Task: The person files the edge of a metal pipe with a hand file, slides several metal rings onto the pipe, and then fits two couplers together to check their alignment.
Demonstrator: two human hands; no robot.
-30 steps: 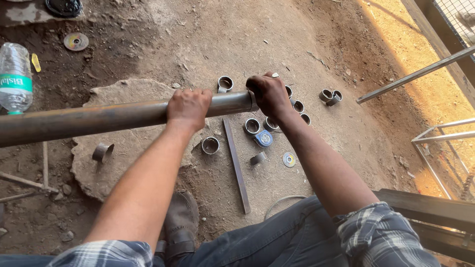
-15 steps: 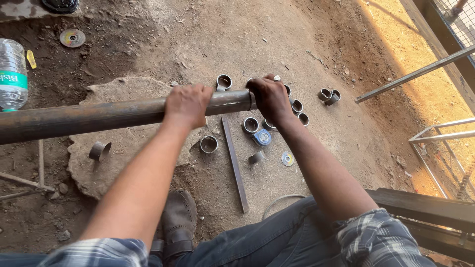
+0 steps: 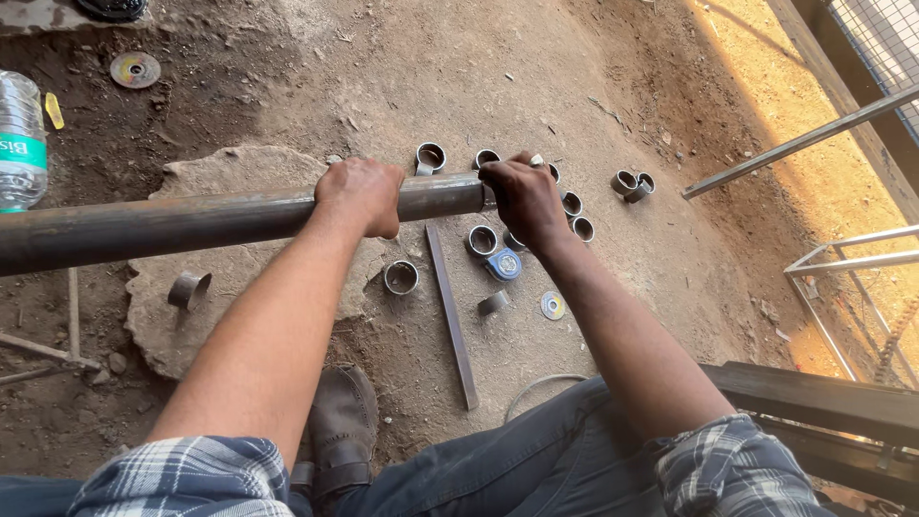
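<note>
Pipe (image 3: 191, 218), a long dark steel tube, runs level across the view from the left edge to its open end near the middle, held above the dirt floor (image 3: 383, 67) and over a flat stone slab (image 3: 220, 172). Left hand (image 3: 361, 194) is wrapped fully around the tube a short way back from the end, fingers closed over the top. Right hand (image 3: 525, 198) sits at the open end itself, fingers curled against the mouth; whether it pinches a small part there cannot be told, as the fingers hide it. Risk one: most of the tube's length lies to the left of both grips, so that unsupported weight could lever the end upward or twist it out of the hands if the left grip loosens. Risk two: fingertips of the right hand lie against the cut edge of the tube, which may be sharp or burred; a slip or a sudden roll of the tube could nick them. Risk three: a dropped tube would land on the short steel rings (image 3: 481, 239) scattered directly below and just beyond its end, on the flat steel bar (image 3: 451, 316), or near the shoe (image 3: 342, 426). A plastic bottle (image 3: 21, 144) stands well apart at the left edge, and a grinding disc (image 3: 134, 69) lies beyond it.
</note>
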